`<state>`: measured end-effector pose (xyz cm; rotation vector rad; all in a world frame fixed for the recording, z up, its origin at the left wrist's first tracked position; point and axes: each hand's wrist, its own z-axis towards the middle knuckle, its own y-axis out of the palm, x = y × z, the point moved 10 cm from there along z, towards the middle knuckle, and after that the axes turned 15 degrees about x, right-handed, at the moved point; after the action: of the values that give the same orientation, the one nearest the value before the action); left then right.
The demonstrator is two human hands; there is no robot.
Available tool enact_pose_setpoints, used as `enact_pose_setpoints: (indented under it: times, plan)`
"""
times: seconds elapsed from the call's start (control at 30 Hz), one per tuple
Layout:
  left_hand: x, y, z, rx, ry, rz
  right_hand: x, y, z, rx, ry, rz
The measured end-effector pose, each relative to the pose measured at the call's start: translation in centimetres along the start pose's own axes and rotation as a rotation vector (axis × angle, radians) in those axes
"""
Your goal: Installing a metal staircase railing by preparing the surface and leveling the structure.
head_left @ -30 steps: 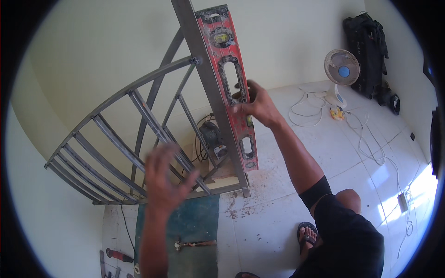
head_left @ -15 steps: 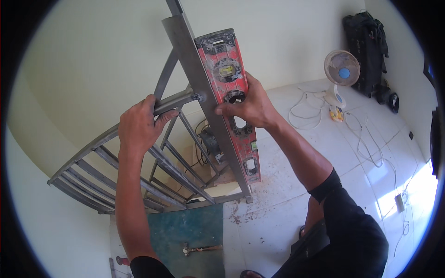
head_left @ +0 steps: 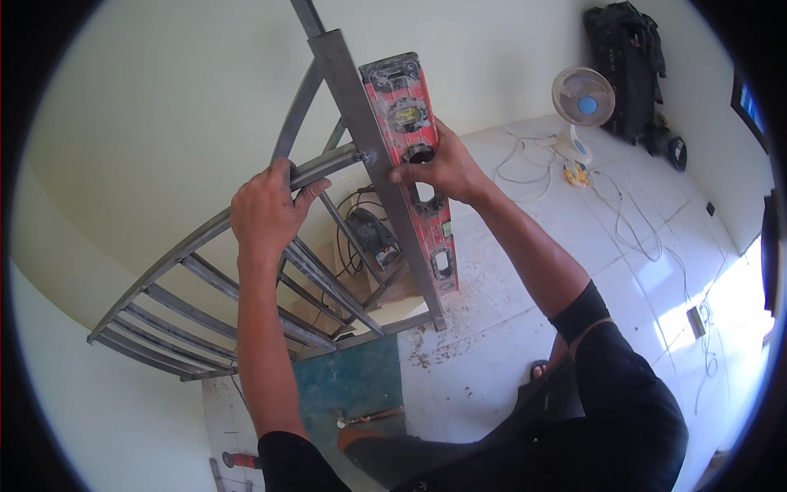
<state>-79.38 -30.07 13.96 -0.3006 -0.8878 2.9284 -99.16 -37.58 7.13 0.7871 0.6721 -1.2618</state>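
A curved grey metal railing with several bars joins an upright metal post. My left hand is closed over the railing's top rail, near where it meets the post. Flat along the post's right side stands a red spirit level, scuffed and smeared with grey, with vials and cut-out openings. My right hand grips the level at mid-length; its thumb reaches across to the post and its other fingers are mostly hidden behind the level.
Behind the bars sits a dark machine with cables. A hammer lies on a green mat, and a red tool lies lower left. A fan, black bag and loose cords occupy the right side.
The view has shifted, and my knee now shows over the mat by the hammer. Both hands keep their holds, with the level still against the post.
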Motion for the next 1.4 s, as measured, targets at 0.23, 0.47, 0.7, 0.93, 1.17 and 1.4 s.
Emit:
enact_pose_setpoints:
  times: [0.23,0.47,0.7,0.93,1.17,1.4]
  plan:
    - [0.0,-0.3,-0.1,-0.008,-0.026,-0.032,2.3,-2.2,-3.5,-0.001,0.067,-0.196]
    - [-0.7,0.7,-0.2,-0.181,-0.094,0.015,6.4,-4.0,-6.0,-0.059,0.105,-0.319]
    - [-1.3,1.4,0.3,-0.071,-0.064,-0.07,7.0,-4.0,-6.7,-0.109,0.096,-0.222]
    - [-2.1,1.9,-0.1,-0.115,-0.104,-0.016,6.2,-3.8,-6.4,-0.11,0.075,-0.259]
    - [-1.8,1.5,0.1,-0.184,-0.154,-0.001,6.0,-3.9,-6.0,-0.084,0.067,-0.245]
    - [-1.9,0.8,-0.3,-0.105,-0.117,-0.016,4.6,-4.0,-9.2,0.206,0.061,-0.676]
